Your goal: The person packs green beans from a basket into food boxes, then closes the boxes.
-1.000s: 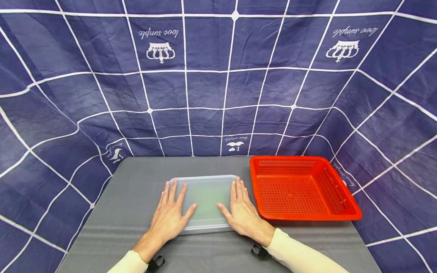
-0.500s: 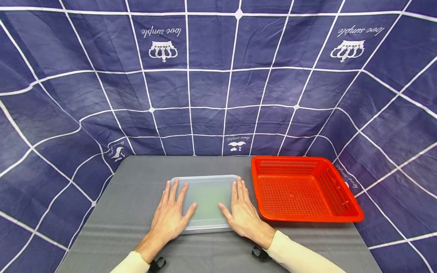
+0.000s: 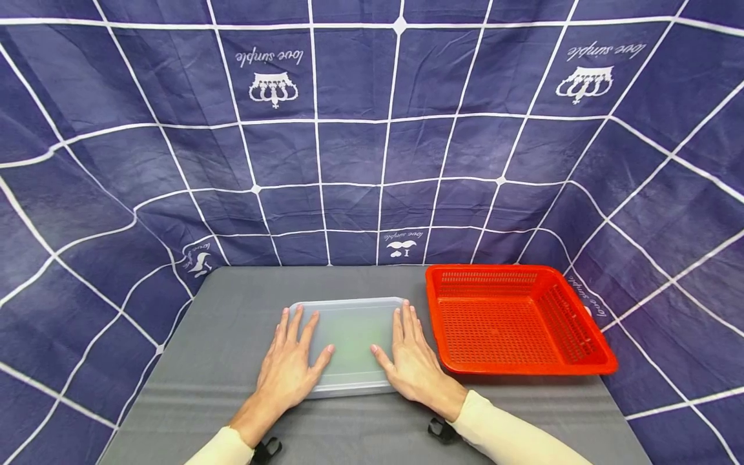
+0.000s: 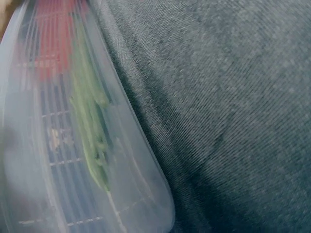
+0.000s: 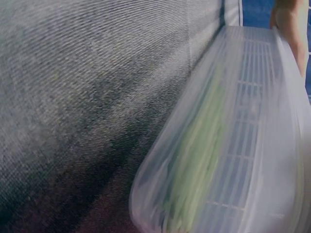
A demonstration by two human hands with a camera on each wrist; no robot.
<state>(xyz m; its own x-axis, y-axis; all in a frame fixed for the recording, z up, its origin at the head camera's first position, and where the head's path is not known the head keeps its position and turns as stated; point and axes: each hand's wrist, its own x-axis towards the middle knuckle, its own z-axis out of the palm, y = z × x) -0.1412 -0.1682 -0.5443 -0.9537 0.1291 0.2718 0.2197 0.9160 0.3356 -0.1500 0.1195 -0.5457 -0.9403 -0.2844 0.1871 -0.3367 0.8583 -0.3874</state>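
A clear plastic food container (image 3: pixel 357 342) with a lid on it sits on the grey cloth, in the middle of the head view. Long, slim green vegetables (image 4: pixel 90 116) show through its wall in both wrist views; they look like green beans. My left hand (image 3: pixel 287 368) rests on the lid's left side, fingers straight and spread. On the right side lies my right hand (image 3: pixel 417 365), its fingers straight along the lid's edge and its thumb pointing inward. Part of the left hand (image 5: pixel 294 29) appears at the container's far end in the right wrist view.
A red perforated plastic basket (image 3: pixel 494 329) stands close to the right of the container, with nothing in it. The grey cloth (image 3: pixel 232 310) covers the table. Blue curtains (image 3: pixel 349 148) with white grid lines close in the back and sides.
Both hands and the container keep their places. Only the head view shifts slightly.
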